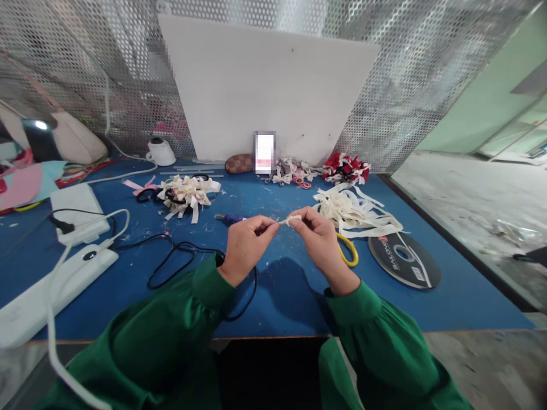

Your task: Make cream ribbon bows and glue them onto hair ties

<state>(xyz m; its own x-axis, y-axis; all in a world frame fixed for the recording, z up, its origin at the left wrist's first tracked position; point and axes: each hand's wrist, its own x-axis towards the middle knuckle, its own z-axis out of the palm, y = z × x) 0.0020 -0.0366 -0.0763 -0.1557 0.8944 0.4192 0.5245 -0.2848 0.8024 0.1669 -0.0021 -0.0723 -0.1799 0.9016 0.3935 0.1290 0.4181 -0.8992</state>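
My left hand (pixel 250 247) and my right hand (pixel 318 239) meet over the middle of the blue table, each in a pinch. Between their fingertips runs a small cream fabric strip (pixel 293 218), bunched at the right hand; its finer detail is too small to make out. Behind my left hand lies a dark blue tool (pixel 233 218) that looks like a glue gun, partly hidden. Yellow scissor-like handles (pixel 348 250) show beside my right wrist. Just beyond that hand spreads a heap of cream ribbon strips (pixel 352 210).
A black ribbon spool (pixel 404 262) lies at the right. Cream bows (pixel 188 193) are piled left of centre; red bows (pixel 345 168) and a lit phone (pixel 264 152) stand along the white board (pixel 273 85). Black cable (pixel 179 250) and a white power strip (pixel 60 290) occupy the left.
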